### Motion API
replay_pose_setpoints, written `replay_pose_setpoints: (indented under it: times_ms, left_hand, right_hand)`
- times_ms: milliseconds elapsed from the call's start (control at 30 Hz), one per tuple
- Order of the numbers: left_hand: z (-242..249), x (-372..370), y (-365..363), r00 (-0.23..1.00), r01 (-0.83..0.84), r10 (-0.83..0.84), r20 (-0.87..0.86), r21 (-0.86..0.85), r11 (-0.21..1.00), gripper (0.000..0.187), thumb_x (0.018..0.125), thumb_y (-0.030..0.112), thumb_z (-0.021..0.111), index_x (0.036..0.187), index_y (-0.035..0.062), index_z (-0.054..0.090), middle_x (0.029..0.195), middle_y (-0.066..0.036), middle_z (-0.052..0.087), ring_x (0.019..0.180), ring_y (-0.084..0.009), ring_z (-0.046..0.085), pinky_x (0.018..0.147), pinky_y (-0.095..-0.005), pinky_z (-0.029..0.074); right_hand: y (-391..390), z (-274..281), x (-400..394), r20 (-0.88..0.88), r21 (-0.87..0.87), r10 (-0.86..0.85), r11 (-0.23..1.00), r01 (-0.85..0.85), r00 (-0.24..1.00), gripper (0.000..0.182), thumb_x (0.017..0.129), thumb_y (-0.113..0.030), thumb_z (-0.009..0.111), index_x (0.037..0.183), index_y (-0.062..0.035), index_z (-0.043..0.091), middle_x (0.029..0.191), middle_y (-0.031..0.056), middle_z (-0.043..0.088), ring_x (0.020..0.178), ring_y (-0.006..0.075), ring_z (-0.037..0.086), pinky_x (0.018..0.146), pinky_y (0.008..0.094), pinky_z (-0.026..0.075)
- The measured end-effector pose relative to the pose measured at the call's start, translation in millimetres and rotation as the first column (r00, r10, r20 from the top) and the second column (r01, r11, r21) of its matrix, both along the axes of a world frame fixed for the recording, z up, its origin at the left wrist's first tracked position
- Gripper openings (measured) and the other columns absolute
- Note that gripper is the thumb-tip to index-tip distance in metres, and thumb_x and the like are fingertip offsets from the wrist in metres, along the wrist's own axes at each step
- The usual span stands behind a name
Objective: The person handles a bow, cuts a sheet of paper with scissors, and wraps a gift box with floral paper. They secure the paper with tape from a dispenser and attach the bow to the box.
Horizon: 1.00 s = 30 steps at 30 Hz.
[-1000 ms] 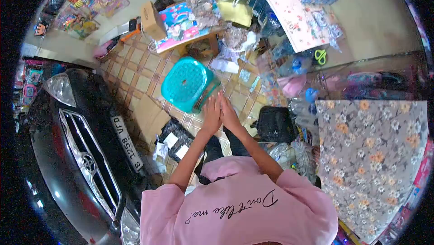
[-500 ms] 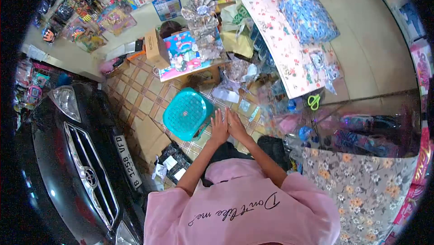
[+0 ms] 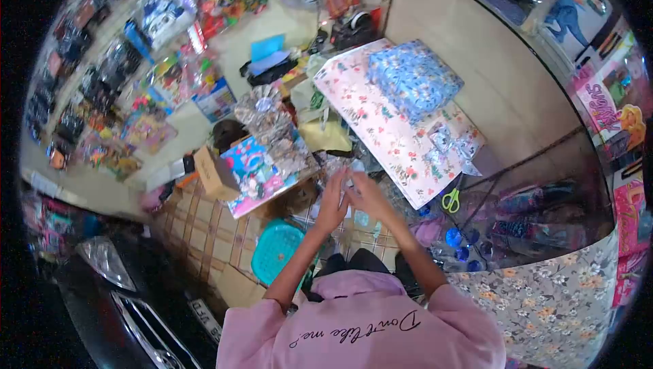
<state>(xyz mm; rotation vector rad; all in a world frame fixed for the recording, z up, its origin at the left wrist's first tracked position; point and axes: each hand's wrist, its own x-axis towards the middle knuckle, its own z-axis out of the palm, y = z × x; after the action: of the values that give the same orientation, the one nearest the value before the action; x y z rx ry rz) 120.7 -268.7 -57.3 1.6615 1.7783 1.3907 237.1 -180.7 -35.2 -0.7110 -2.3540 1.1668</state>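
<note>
My left hand (image 3: 331,200) and my right hand (image 3: 366,196) are held close together in front of my body, fingertips almost meeting. The left fingers stretch forward; the right fingers are slightly bent, their tips blurred. I see no clear object in either hand. Just beyond them lies crumpled clear plastic (image 3: 332,163). To the right, a board covered in floral paper (image 3: 381,134) carries a package wrapped in blue floral paper (image 3: 415,78) and a silver ribbon bow (image 3: 452,148). Green-handled scissors (image 3: 451,200) rest beside its near corner.
A teal plastic stool (image 3: 275,250) stands on the tiled floor at left. Behind it are a cartoon-printed low table (image 3: 255,185) and a cardboard box (image 3: 214,175). A black car (image 3: 102,314) fills the lower left. Grey floral fabric (image 3: 544,301) lies lower right.
The view has shifted so more of the wall and the paper-covered board shows. My hands have moved forward, away from beside the stool, and the right fingers are now more bent.
</note>
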Motion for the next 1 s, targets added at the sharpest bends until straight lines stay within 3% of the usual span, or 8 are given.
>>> replay_pose_setpoints:
  times_ms: [67,233,400,500,533,667,833,1000]
  left_hand:
    - [9.7,-8.3,27.3,0.996,0.070,-0.073,0.056,0.069,0.995,0.055,0.083,0.002,0.050,0.133,-0.0025,0.030,0.133,-0.023,0.036,0.124,-0.0370,0.035,0.104,-0.0403,0.027]
    - [20.7,-21.4,86.3,0.995,0.085,-0.087,0.039,0.053,0.995,0.050,0.085,0.007,0.053,0.131,-0.0014,0.034,0.131,-0.021,0.039,0.123,-0.0342,0.037,0.104,-0.0385,0.026]
    - [39.4,-20.9,121.8,0.993,0.088,-0.095,0.069,0.097,0.991,0.042,0.086,0.006,0.053,0.125,-0.0011,0.039,0.123,-0.022,0.043,0.117,-0.0368,0.042,0.100,-0.0395,0.032]
    - [44.0,-19.9,146.6,0.995,0.063,-0.072,0.070,0.121,0.991,0.040,0.087,0.006,0.053,0.124,-0.0008,0.041,0.123,-0.021,0.044,0.117,-0.0360,0.042,0.100,-0.0396,0.032]
    - [45.3,-20.1,153.5,0.997,0.045,-0.053,0.057,0.124,0.991,0.040,0.087,0.006,0.053,0.124,-0.0007,0.041,0.122,-0.021,0.044,0.117,-0.0356,0.042,0.100,-0.0395,0.032]
    - [47.7,-28.5,177.9,0.992,-0.079,0.066,0.111,0.121,0.990,0.039,0.088,0.010,0.053,0.123,-0.0013,0.042,0.123,-0.020,0.045,0.119,-0.0325,0.042,0.101,-0.0381,0.031]
    - [72.1,-38.8,193.3,0.967,-0.183,0.155,0.201,0.127,0.975,0.037,0.089,0.012,0.054,0.121,-0.0018,0.044,0.123,-0.017,0.047,0.118,-0.0279,0.043,0.100,-0.0361,0.032]
    - [94.7,-34.8,206.4,0.986,-0.142,0.123,0.109,0.194,0.971,0.039,0.085,0.009,0.057,0.121,0.0000,0.047,0.127,-0.017,0.046,0.121,-0.0290,0.042,0.101,-0.0374,0.031]
  right_hand:
    - [35.8,30.7,2.9,-0.012,0.195,-0.047,0.980,0.049,0.999,0.033,0.081,-0.008,0.058,0.113,-0.0010,0.056,0.113,0.0199,0.054,0.102,0.0358,0.054,0.088,0.0377,0.044]
    - [118.7,82.6,9.4,-0.062,0.378,-0.184,0.905,0.194,0.981,0.036,0.076,-0.005,0.061,0.112,-0.0017,0.057,0.111,0.0202,0.055,0.106,0.0354,0.052,0.092,0.0392,0.041]
    - [177.6,117.1,19.9,-0.080,0.589,-0.450,0.699,0.407,0.889,0.069,0.072,-0.019,0.071,0.133,-0.0089,0.040,0.132,0.0239,0.038,0.121,0.0402,0.038,0.099,0.0449,0.033]
    - [204.8,95.3,21.5,0.081,0.656,-0.511,0.674,0.341,0.856,0.086,0.069,-0.027,0.074,0.140,-0.0159,0.027,0.140,0.0253,0.027,0.126,0.0444,0.029,0.103,0.0501,0.027]
    - [210.7,89.4,22.7,0.218,0.645,-0.511,0.715,0.270,0.832,0.085,0.070,-0.031,0.072,0.141,-0.0195,0.027,0.142,0.0250,0.024,0.128,0.0450,0.026,0.104,0.0533,0.023]
    - [224.9,63.7,26.8,0.176,0.710,-0.471,0.669,0.220,0.864,0.080,0.075,-0.033,0.068,0.142,-0.0204,0.026,0.143,0.0230,0.023,0.129,0.0454,0.025,0.104,0.0549,0.022]
    - [223.7,67.5,34.1,0.234,0.677,-0.383,0.724,0.133,0.894,0.074,0.078,-0.029,0.065,0.141,-0.0205,0.027,0.145,0.0215,0.018,0.130,0.0475,0.020,0.104,0.0568,0.021]
    - [212.8,68.6,36.8,0.246,0.672,-0.333,0.735,0.087,0.911,0.073,0.079,-0.025,0.065,0.141,-0.0195,0.028,0.147,0.0190,0.015,0.130,0.0488,0.018,0.103,0.0580,0.024]
